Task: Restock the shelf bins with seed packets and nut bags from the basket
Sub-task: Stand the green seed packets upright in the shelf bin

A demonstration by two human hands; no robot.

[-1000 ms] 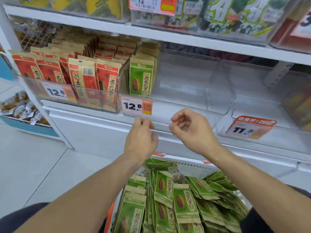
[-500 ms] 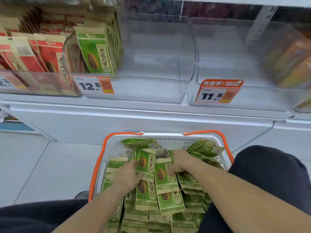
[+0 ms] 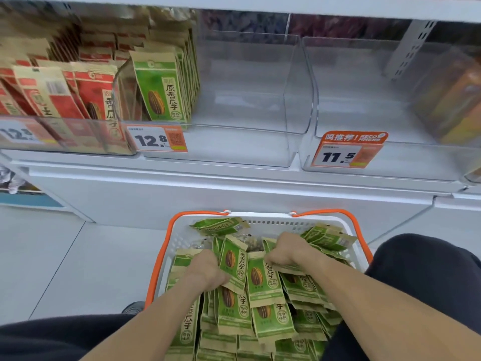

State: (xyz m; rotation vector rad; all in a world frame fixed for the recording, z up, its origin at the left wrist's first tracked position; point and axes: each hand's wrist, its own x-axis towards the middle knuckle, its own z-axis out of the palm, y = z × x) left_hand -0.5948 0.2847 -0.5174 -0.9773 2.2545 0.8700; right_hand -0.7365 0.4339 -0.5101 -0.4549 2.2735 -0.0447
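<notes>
— Head view: which step? Both hands are in the basket (image 3: 166, 259), left hand (image 3: 205, 272) and right hand (image 3: 289, 252) each closed on green seed packets (image 3: 263, 280).
— Gathering, likely; next, lift them up and ahead into the clear bin (image 3: 250, 100).

Packets (image 3: 263, 282) in basket (image 3: 260, 223), basket below shelf bins (image 3: 250, 100)

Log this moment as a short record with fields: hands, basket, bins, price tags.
left hand: down in the basket, closed on green packets
right hand: down in the basket, closed on green packets
basket: white with orange handles, on the floor, heaped with green packets
middle bin: clear, one row of green packets at its left side, otherwise bare
left bin: red packets
right bin: mostly bare
price tags: 12.8 on middle bin; 11.5 on right bin
</notes>
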